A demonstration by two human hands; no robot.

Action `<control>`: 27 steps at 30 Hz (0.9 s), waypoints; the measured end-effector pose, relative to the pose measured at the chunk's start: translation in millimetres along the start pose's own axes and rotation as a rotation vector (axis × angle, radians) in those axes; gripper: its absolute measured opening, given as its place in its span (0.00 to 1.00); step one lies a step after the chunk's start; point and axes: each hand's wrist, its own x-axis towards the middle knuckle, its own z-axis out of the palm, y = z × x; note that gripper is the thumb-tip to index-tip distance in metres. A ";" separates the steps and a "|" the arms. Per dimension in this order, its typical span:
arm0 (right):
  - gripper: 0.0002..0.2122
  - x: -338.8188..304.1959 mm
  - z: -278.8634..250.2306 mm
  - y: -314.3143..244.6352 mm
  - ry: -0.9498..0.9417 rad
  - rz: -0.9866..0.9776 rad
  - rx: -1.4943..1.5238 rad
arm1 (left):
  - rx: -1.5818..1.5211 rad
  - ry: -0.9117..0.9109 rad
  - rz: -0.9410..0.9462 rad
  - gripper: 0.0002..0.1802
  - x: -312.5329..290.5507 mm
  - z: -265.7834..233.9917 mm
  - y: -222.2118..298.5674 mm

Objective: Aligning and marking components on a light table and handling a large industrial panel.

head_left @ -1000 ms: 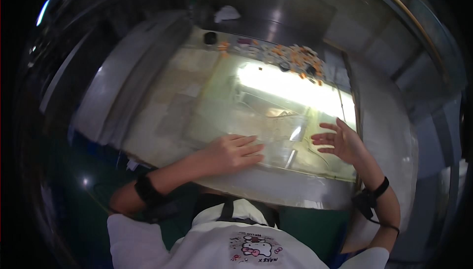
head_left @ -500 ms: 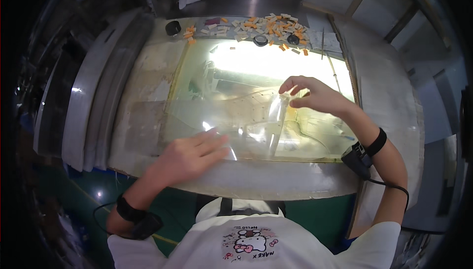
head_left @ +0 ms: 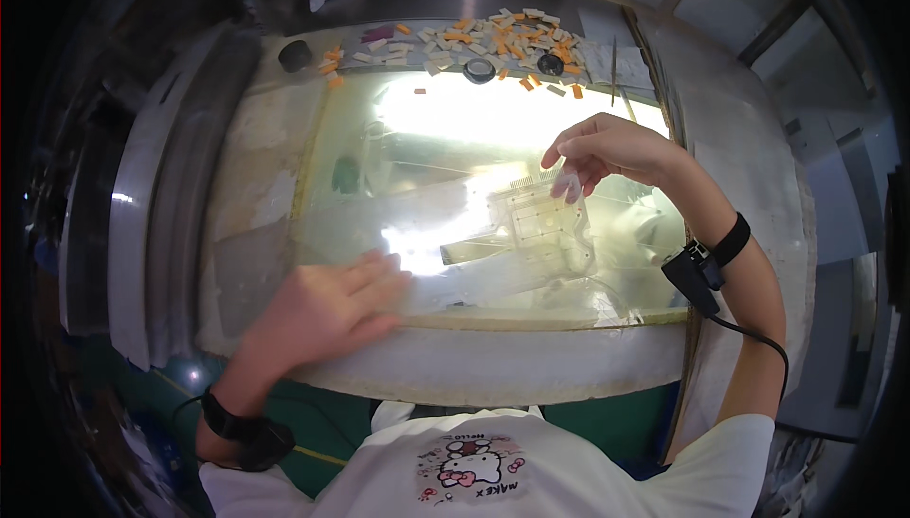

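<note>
In the head view, we see a glowing glass panel [head_left: 327,144] set on the bench [head_left: 531,357], its far part washed out by glare. A clear film [head_left: 517,276] lies across the panel's near half; bright reflections swallow much of its outline, so we cannot trace every edge. Through or beside it, near the panel's middle, shows a dotted sheet [head_left: 545,219], too faint to read as above or below the film.

Our left hand [head_left: 327,309] is motion-blurred over the panel's near left corner, fingers stretched out; we can't make out whether they touch the film. Our right hand [head_left: 592,158] is right of the panel's middle, fingers curled, some tips looking veiled by something clear; whether this grip pinches the film we cannot say.

Beyond the panel's far edge, small orange and pale pieces [head_left: 517,44] overlap too thickly to count. Left of the panel, the stacked sheets [head_left: 180,177] fade into shadow.
</note>
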 end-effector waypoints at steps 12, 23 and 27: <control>0.11 7.1 0.4 17.2 0.155 -0.109 0.027 | -0.338 0.244 -0.045 0.26 97.4 36.1 -23.9; 0.10 5.1 1.5 13.1 0.148 -0.049 0.072 | -1.100 0.327 0.128 0.10 74.6 40.7 -58.9; 0.10 7.9 -0.4 12.9 0.128 -0.038 0.024 | -1.282 0.398 0.033 0.11 69.2 42.4 -60.8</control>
